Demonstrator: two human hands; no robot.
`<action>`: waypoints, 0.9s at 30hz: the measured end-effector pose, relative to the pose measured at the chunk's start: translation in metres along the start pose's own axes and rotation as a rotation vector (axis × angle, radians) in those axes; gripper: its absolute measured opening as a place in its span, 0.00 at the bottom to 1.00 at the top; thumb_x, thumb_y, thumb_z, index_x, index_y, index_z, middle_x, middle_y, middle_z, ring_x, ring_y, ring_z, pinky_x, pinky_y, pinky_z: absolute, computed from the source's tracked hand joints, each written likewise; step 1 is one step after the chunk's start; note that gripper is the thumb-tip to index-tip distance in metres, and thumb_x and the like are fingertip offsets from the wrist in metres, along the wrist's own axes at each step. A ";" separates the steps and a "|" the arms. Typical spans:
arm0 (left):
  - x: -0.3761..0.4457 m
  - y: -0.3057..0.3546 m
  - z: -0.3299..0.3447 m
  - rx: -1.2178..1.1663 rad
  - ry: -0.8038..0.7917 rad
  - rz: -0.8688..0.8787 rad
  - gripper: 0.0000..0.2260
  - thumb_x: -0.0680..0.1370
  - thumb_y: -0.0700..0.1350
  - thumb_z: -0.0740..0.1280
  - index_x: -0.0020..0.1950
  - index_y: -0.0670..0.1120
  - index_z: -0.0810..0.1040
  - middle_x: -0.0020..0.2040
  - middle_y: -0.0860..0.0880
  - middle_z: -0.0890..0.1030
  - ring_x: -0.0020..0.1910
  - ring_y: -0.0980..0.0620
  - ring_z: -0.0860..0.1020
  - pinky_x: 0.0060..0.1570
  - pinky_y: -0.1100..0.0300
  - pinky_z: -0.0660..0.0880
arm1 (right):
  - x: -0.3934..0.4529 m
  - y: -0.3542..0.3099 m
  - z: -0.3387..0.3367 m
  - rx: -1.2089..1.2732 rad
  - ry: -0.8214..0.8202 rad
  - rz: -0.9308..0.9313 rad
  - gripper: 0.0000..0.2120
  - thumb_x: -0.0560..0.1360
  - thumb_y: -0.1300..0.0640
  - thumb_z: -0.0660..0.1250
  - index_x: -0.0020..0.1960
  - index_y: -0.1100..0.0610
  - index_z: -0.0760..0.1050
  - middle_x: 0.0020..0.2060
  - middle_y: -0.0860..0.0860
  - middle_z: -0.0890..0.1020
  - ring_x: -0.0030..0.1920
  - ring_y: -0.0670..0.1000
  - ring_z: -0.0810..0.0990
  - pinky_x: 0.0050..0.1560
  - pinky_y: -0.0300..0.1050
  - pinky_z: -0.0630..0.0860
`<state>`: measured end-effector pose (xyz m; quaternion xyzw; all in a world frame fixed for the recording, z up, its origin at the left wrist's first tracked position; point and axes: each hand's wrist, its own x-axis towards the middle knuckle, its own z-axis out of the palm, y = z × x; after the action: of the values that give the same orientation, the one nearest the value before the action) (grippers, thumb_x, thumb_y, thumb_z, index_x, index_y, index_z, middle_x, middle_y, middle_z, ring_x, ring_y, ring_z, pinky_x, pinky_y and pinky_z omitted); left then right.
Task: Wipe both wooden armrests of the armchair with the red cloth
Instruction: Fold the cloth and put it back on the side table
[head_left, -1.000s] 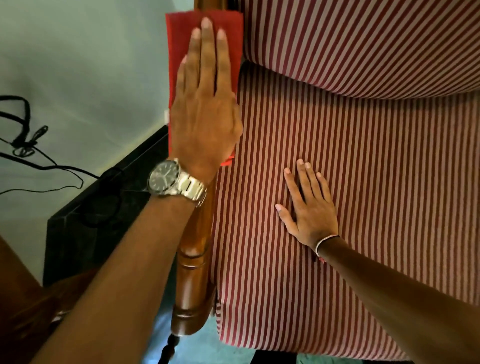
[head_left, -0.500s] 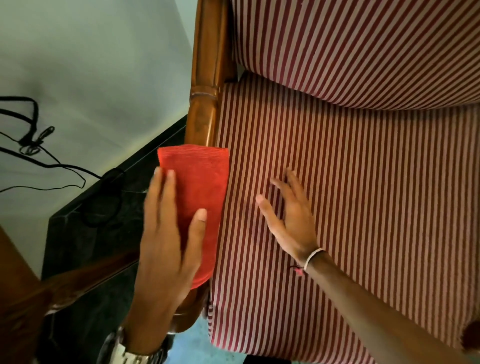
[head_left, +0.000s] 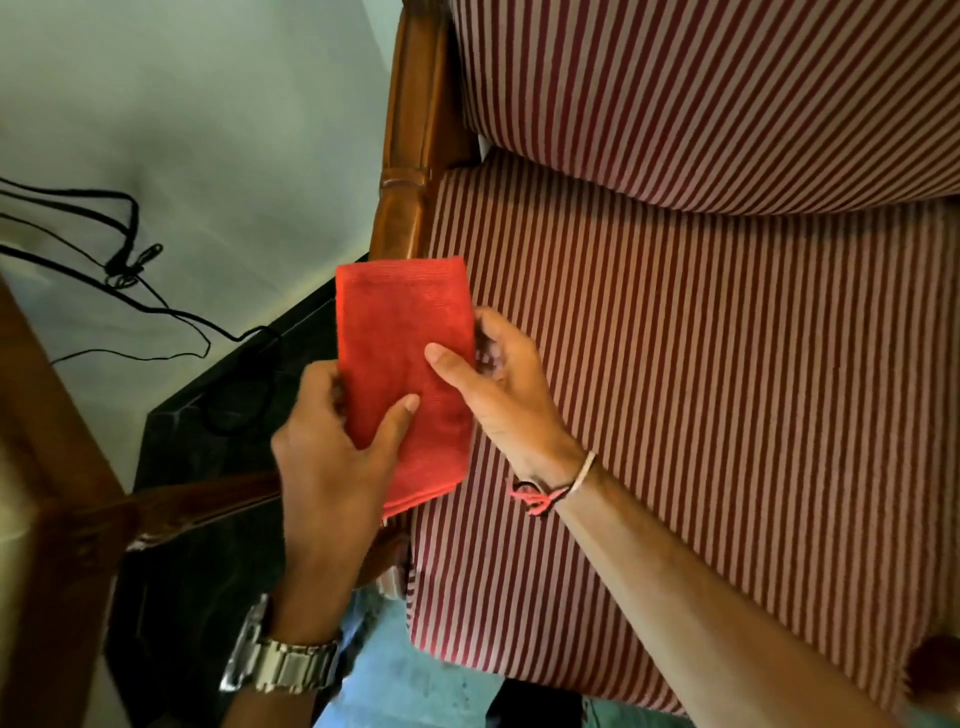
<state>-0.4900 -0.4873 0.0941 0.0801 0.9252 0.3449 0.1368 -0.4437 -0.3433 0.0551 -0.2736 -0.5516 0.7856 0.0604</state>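
The folded red cloth (head_left: 405, 364) is held over the near part of the left wooden armrest (head_left: 410, 156), whose far end shows bare above it. My left hand (head_left: 332, 457), with a metal watch on the wrist, grips the cloth's left edge, thumb on top. On the cloth's right edge is my right hand (head_left: 498, 384), thumb across the top and fingers curled underneath. The armchair's striped seat cushion (head_left: 675, 389) lies to the right. The right armrest is out of view.
A striped back cushion (head_left: 701, 93) stands above the seat. Left of the armrest are a pale wall with black cables (head_left: 119, 249), a dark glossy surface (head_left: 208, 415) and a wooden furniture frame (head_left: 62, 493). Blue-green floor (head_left: 415, 686) shows below the seat.
My left hand drew the cloth from the armrest's far end back toward me. My right hand left the seat cushion and took hold of the cloth's right edge.
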 end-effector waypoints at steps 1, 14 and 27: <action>-0.007 0.008 0.008 -0.028 -0.030 0.009 0.17 0.74 0.52 0.75 0.57 0.56 0.70 0.48 0.64 0.77 0.44 0.69 0.78 0.43 0.73 0.74 | -0.005 -0.003 -0.010 0.041 0.019 0.003 0.10 0.80 0.65 0.68 0.61 0.59 0.76 0.53 0.50 0.83 0.53 0.41 0.83 0.55 0.41 0.83; -0.152 0.175 0.173 -0.406 -0.315 0.039 0.22 0.70 0.58 0.73 0.59 0.53 0.72 0.52 0.53 0.85 0.50 0.54 0.85 0.53 0.42 0.82 | -0.140 -0.066 -0.262 0.231 0.251 -0.062 0.10 0.81 0.68 0.64 0.58 0.55 0.76 0.50 0.46 0.86 0.53 0.44 0.83 0.58 0.42 0.80; -0.316 0.346 0.362 -0.384 -0.368 0.030 0.17 0.77 0.50 0.72 0.62 0.52 0.69 0.53 0.56 0.81 0.48 0.62 0.81 0.48 0.65 0.80 | -0.244 -0.116 -0.534 0.003 0.366 -0.015 0.10 0.82 0.68 0.64 0.62 0.63 0.73 0.48 0.50 0.85 0.49 0.46 0.85 0.53 0.40 0.83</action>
<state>-0.0600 -0.0817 0.1220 0.1280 0.8010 0.4957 0.3103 0.0034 0.0494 0.1188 -0.4078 -0.5321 0.7231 0.1663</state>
